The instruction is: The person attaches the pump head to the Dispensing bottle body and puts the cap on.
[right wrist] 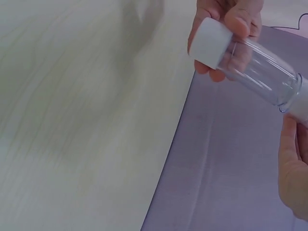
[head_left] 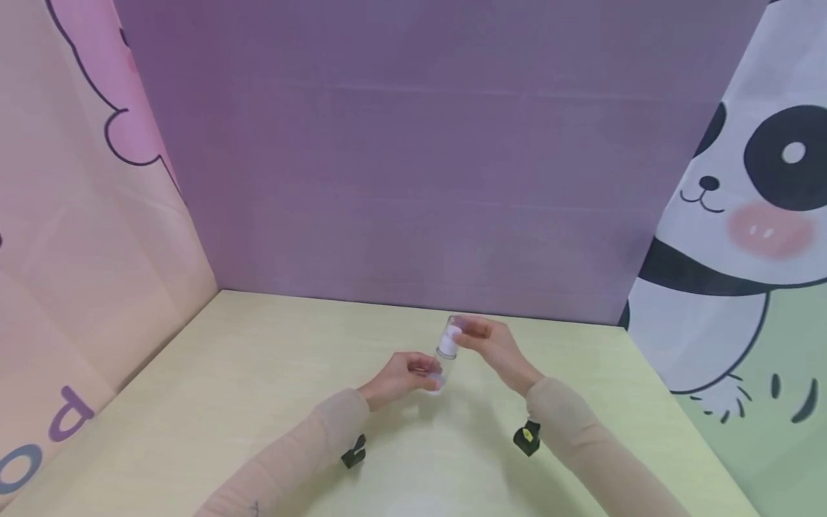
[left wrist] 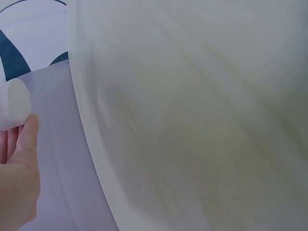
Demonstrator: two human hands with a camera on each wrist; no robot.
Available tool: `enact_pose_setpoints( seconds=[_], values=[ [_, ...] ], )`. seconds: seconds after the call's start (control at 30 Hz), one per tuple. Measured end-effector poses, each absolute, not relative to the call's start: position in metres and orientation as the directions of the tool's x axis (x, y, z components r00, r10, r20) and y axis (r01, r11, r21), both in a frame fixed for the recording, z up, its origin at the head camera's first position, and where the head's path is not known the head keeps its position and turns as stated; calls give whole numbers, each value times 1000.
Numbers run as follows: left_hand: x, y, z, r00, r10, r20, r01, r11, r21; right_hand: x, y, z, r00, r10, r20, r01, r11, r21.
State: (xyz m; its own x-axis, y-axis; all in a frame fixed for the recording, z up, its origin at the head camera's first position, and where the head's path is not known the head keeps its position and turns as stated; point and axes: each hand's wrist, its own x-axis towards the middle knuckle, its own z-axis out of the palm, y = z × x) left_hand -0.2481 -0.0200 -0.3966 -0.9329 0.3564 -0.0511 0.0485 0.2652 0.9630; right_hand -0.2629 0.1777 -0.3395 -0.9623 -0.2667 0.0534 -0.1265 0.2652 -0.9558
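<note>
A clear bottle (right wrist: 264,70) is held in the air above the table, tilted, between both hands. Its lower end is a white cap (right wrist: 210,43), which my left hand (head_left: 402,376) pinches between thumb and fingers. At the other end, past a clear rim, is a white section (head_left: 449,340), gripped by my right hand (head_left: 494,347). The left wrist view shows only the white cap (left wrist: 15,103) at its left edge, with the left hand (left wrist: 19,178) under it. Right-hand fingers partly cover the upper end; whether the parts are separate I cannot tell.
A pale wood-look table (head_left: 291,345) lies below the hands. Behind it stands a purple backdrop (head_left: 413,179), with a cartoon-printed panel (head_left: 97,251) at left and a panda-printed panel (head_left: 698,323) at right. A black wrist device (head_left: 528,437) hangs under the right sleeve.
</note>
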Motion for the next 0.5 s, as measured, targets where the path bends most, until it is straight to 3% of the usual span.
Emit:
enact_pose_setpoints(
  seconds=[0.5],
  values=[
    [-266, -11, -402, -912, 407, -40, 85, 286, 955, -270, 185, -352, -960, -253, 122, -201, 314, -928]
  ],
)
